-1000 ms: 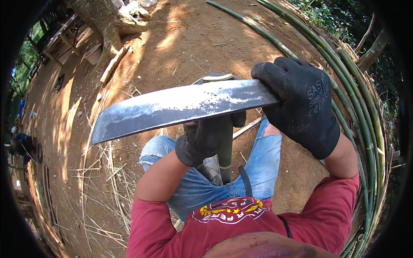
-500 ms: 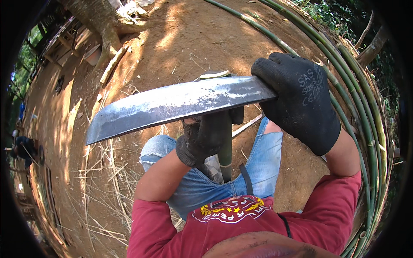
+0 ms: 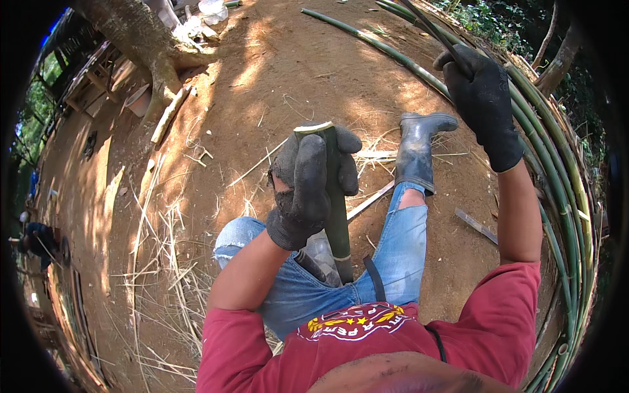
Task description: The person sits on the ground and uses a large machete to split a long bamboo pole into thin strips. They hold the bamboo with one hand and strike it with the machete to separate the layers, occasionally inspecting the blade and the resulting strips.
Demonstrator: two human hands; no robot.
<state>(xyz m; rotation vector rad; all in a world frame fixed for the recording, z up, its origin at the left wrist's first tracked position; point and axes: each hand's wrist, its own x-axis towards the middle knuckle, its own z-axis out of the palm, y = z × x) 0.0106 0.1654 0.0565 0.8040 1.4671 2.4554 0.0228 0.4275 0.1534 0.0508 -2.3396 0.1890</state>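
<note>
My left hand (image 3: 304, 187), in a black glove worn through at one spot, wraps around an upright green bamboo piece (image 3: 339, 226). The pale cut rim of the bamboo shows just above my fingers, and its lower end stands between my legs. Up at the right, my gloved right hand (image 3: 483, 101) grips a machete (image 3: 431, 27). Its blade appears nearly edge-on as a thin dark line, pointing up and left beyond the picture's edge. The handle is hidden in my fist. The blade is well apart from the bamboo.
Long green bamboo poles (image 3: 560, 190) lie along the right side. My rubber boot (image 3: 414, 154) rests on the dirt, near a flat metal strip (image 3: 477, 224). Bamboo shavings (image 3: 177, 275) litter the ground at left. A tree trunk (image 3: 141, 42) stands at the far left; a person (image 3: 40, 241) is at the left rim.
My right hand has lifted the machete up and right, off the top of the bamboo, and the blade has turned edge-on. My left hand still holds the bamboo, which is now uncovered.
</note>
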